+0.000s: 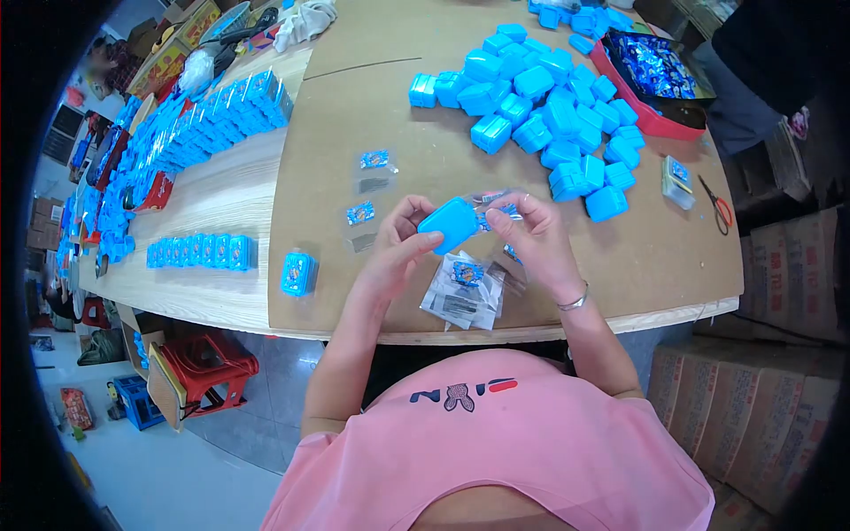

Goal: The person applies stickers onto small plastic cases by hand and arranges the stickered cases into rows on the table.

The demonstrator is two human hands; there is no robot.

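Observation:
A blue plastic case (450, 225) is held between the thumb and fingers of my left hand (400, 241), above the brown board. My right hand (534, 237) pinches a clear plastic bag (483, 202) with a printed label, right beside the case. Below both hands lies a small stack of clear bags (462, 292) with blue printed labels. Two more labelled bags, one upper (374, 170) and one lower (360, 225), lie flat to the left of my left hand. A bagged blue case (299, 273) stands near the board's left edge.
Loose blue cases (531, 81) form a big pile behind my hands. At the right are a red tray (651, 122) of blue packets, orange-handled scissors (724, 214) and a small clear box (677, 184). Packed cases (202, 252) stand in a row at left. A person stands at the upper right.

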